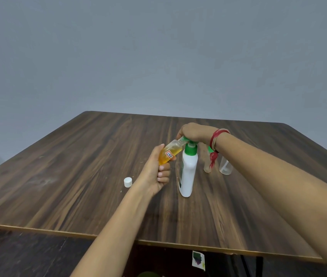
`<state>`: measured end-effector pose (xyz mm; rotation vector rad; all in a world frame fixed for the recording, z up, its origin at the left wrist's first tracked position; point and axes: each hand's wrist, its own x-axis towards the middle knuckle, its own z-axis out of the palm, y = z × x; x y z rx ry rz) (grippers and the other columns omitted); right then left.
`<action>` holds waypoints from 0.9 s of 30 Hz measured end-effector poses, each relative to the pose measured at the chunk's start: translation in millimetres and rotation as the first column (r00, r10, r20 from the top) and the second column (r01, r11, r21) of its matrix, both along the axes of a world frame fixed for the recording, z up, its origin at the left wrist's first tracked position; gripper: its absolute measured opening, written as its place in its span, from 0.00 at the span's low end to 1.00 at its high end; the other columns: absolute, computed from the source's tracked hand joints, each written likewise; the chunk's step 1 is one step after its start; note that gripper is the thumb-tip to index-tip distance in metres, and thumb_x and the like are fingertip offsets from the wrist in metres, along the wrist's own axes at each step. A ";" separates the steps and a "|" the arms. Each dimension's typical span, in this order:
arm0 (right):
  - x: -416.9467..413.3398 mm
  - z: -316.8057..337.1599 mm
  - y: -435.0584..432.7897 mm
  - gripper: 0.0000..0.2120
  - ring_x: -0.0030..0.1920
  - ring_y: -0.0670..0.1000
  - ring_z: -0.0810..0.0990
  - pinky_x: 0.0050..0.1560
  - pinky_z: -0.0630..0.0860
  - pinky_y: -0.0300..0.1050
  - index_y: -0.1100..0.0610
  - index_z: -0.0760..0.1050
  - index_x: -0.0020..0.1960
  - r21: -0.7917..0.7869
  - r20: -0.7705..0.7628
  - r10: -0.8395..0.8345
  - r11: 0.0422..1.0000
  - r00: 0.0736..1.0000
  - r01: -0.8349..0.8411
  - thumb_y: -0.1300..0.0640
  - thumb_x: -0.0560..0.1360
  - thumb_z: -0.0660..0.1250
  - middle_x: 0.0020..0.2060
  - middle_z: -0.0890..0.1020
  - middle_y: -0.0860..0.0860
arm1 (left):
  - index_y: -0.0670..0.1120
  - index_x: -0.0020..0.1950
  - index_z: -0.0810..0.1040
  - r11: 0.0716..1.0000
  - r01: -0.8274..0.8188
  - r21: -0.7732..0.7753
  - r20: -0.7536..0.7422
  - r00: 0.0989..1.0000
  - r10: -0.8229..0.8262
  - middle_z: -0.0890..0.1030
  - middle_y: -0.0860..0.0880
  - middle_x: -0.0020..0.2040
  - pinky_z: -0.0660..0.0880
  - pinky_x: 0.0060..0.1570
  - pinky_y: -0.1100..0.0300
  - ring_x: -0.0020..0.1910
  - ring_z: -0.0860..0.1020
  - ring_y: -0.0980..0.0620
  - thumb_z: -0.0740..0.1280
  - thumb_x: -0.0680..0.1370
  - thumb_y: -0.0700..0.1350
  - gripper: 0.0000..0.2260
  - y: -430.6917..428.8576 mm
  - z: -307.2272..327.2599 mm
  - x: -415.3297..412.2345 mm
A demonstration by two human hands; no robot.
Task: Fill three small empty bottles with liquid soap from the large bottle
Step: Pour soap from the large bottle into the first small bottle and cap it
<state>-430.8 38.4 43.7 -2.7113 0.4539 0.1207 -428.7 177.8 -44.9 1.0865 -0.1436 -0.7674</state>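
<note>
Main risk: soap missing the narrow neck of the small bottle [170, 153], held tilted w/ its mouth right at the spout of the green pump head [190, 148]. Likely w/ a hard pump stroke or any drift of the mouth off the spout, leaving drips down the large bottle [188, 172] and onto the table [78, 176]. Second risk: overfill, w/ orange soap seemingly past half of the tilted body already; level hard to judge at that slant, so prob. best to ease off soon. Third: tipping the tall white btl, upright near table centre, w/ the push coming from above and no hand on its body to steady it. Also a possible knock to the two clear small bottles [207, 164] [226, 166], standing just behind and to the right of it, close under the R forearm, both apparently empty. Loose white cap [128, 181] on the wood left of the L wrist, well apart from the action. Pose: left hand [158, 172] wrapped round the lower half of the small btl, thumb along one side, fingers curled on the other, holding it in the air beside the large btl's shoulder. right hand [194, 132] arched over the pump top, fingers curled down round it, wrist bent, red thread band [216, 136] at the wrist; exact fingertip contact hidden.
</note>
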 end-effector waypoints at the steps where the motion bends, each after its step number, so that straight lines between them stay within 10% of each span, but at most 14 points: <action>1: -1.5 -0.7 -0.2 0.17 0.49 0.57 0.74 0.59 0.73 0.52 0.71 0.72 0.63 0.025 0.009 -0.012 1.000 1.000 0.012 0.68 0.78 0.53 0.63 0.75 0.64 | 0.41 0.40 0.73 1.000 0.000 -0.004 -0.004 1.000 0.000 0.62 0.53 0.20 0.56 0.13 0.69 0.15 0.59 0.59 0.58 0.79 0.58 0.21 -0.3 -0.3 0.1; 27: 1.1 -7.1 -2.6 0.16 0.62 0.62 0.75 0.63 0.71 0.52 0.72 0.73 0.62 0.072 0.036 -0.084 0.994 0.996 0.082 0.68 0.79 0.53 0.61 0.77 0.66 | 0.41 0.40 0.73 0.997 0.042 -0.059 -0.009 0.999 -0.043 0.64 0.53 0.20 0.57 0.13 0.69 0.14 0.61 0.58 0.58 0.79 0.59 0.22 -1.0 -10.4 0.2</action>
